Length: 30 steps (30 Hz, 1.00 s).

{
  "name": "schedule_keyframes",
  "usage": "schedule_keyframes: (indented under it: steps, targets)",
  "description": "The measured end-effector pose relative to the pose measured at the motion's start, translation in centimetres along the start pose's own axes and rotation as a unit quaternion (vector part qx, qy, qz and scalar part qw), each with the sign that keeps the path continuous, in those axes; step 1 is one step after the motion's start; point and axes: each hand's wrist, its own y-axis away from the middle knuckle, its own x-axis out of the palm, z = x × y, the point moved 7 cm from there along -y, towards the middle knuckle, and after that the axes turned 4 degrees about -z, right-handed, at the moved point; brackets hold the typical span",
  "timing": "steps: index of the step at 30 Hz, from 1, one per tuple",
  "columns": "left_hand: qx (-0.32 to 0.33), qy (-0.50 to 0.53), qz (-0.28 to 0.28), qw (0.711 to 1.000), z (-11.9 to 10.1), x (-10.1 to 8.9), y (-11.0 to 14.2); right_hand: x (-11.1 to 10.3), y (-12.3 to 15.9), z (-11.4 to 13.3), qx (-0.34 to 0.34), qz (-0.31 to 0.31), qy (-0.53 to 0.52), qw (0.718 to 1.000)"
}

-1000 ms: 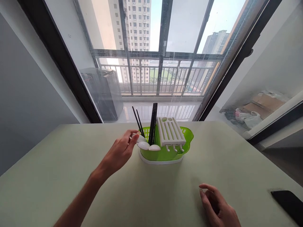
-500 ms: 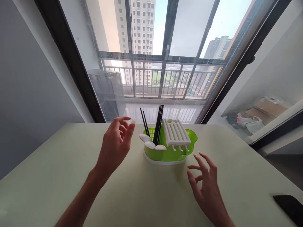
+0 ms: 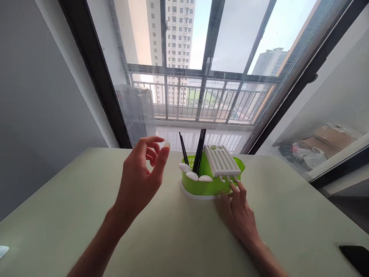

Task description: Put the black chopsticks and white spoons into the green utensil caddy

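Note:
A green plastic cutlery holder (image 3: 201, 188) with a white base stands on the table. Several black chopsticks (image 3: 199, 152) rise from its left part, and white oval pieces (image 3: 191, 176) line the front rim there. Its right part carries a white slotted rack (image 3: 221, 161) with small hooks (image 3: 228, 178) along the lower edge. My left hand (image 3: 145, 165) hovers to the left of the holder, fingers curled, thumb apart, with nothing in it. My right hand (image 3: 240, 207) is at the holder's front right, fingertips by the hooks, thumb low near the base; its fingers look apart.
The pale table (image 3: 173, 238) runs back to a glass door with dark frames (image 3: 117, 127). A black flat object (image 3: 354, 256) lies at the right edge, and a white tip (image 3: 3, 251) shows at the left edge. Bags and cardboard (image 3: 314, 148) sit behind glass at the right.
My right hand has moved forward and left to the holder's front right. My left hand stays raised and curled. The whole view has shifted slightly, and a white tip now shows at the left edge.

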Motion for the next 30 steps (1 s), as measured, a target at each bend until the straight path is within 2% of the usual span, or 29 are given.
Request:
schedule_keyframes:
  steps: [3, 9, 11, 14, 16, 18, 24, 27, 30]
  targets:
    - [0.008, -0.002, 0.038, 0.999, 0.3, 0.5, 0.0, -0.5, -0.5, -0.8, 0.01, -0.003, 0.022, 1.0]
    - [0.041, -0.028, 0.195, 0.98, 1.2, 2.8, 0.8, -1.3, -1.7, -4.2, 0.021, -0.025, 0.056, 0.998]
    - [0.037, -0.043, 0.258, 0.965, 1.9, 3.5, 1.5, -1.5, -2.1, -5.5, 0.027, -0.033, 0.073, 0.996]
    - [0.031, -0.071, 0.367, 0.927, 3.3, 4.7, 3.2, -2.0, -2.8, -7.3, 0.034, -0.038, 0.096, 0.994]
    - [0.025, -0.088, 0.415, 0.905, 4.3, 5.3, 4.4, -2.4, -3.1, -8.3, 0.033, -0.043, 0.104, 0.993]
    - [0.019, -0.104, 0.429, 0.897, 5.1, 5.7, 5.1, -2.7, -3.5, -9.3, 0.032, -0.046, 0.11, 0.992]
    - [0.011, -0.106, 0.399, 0.911, 5.4, 5.1, 4.8, -3.3, -4.3, -12.1, 0.046, -0.058, 0.136, 0.988]
    - [0.014, -0.121, 0.402, 0.907, 5.1, 4.9, 4.9, -3.4, -4.6, -12.7, 0.043, -0.065, 0.13, 0.988]
    - [0.033, -0.138, 0.426, 0.894, 4.8, 6.2, 6.0, -3.4, -4.7, -12.7, 0.04, -0.063, 0.113, 0.991]
